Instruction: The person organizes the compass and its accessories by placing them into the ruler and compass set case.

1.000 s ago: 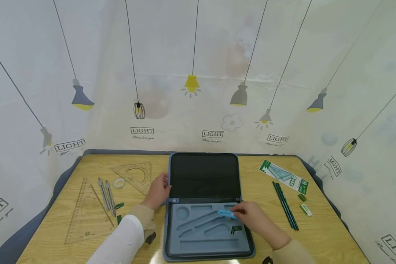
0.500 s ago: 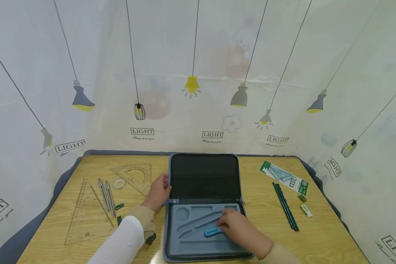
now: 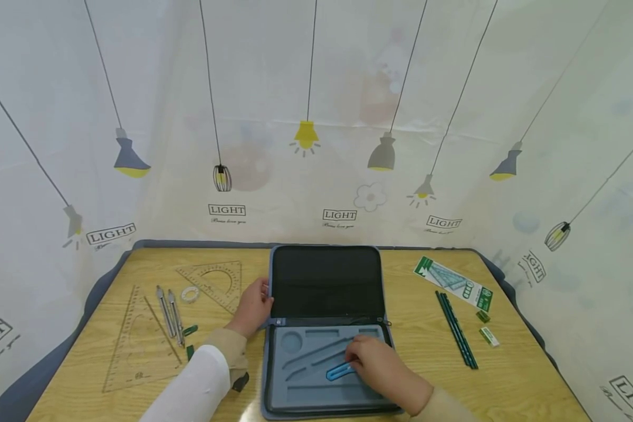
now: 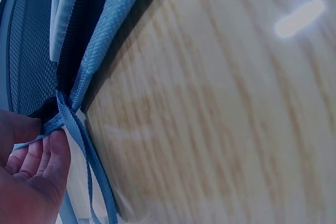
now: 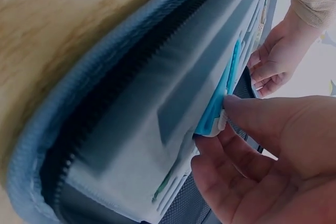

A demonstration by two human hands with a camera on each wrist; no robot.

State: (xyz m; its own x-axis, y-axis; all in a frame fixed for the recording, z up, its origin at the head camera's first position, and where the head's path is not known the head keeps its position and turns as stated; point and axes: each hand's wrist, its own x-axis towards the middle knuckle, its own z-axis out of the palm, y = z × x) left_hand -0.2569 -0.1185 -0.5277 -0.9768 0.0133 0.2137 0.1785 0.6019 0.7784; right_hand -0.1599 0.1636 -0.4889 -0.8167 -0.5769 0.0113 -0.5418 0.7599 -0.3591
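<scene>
A zippered blue case lies unfolded on the table, its black mesh lid [image 3: 327, 281] at the back and a grey-blue moulded tray [image 3: 337, 395] in front. My left hand [image 3: 253, 306] pinches the lid's left edge between thumb and fingers, as the left wrist view shows. Over the tray, my right hand [image 3: 385, 366] holds a light blue utility knife [image 3: 339, 371] by one end. In the right wrist view the knife lies low over a tray recess, thumb on one side and fingers on the other. A small green piece [image 5: 163, 184] sits in the tray near the fingers.
On the left are clear set squares [image 3: 142, 346], two metal compasses [image 3: 176, 316], a white ring [image 3: 190, 294] and small green pieces [image 3: 190, 330]. To the right lie dark green pencils [image 3: 456, 330], a ruler-set packet [image 3: 453, 283], a sharpener [image 3: 483, 316] and an eraser [image 3: 489, 336].
My right hand has moved left and toward me with the utility knife, from the tray's right side to lower over its middle. The left hand stays on the lid's edge.
</scene>
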